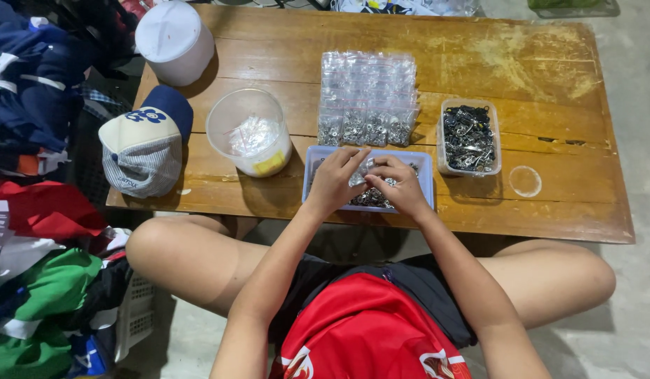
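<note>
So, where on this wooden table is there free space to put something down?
The far right of the table, beyond the dark-clip tub, is bare. A smaller patch lies between the white bucket and the bag stack. The near edge is crowded around both hands.

A shallow, pale blue rectangular tray (427,175) lies flat near the front edge of the wooden worktop (535,77), holding a loose heap of small silvery metal pieces (372,198). A small clear packet (360,175) sits pinched above the heap.
</note>
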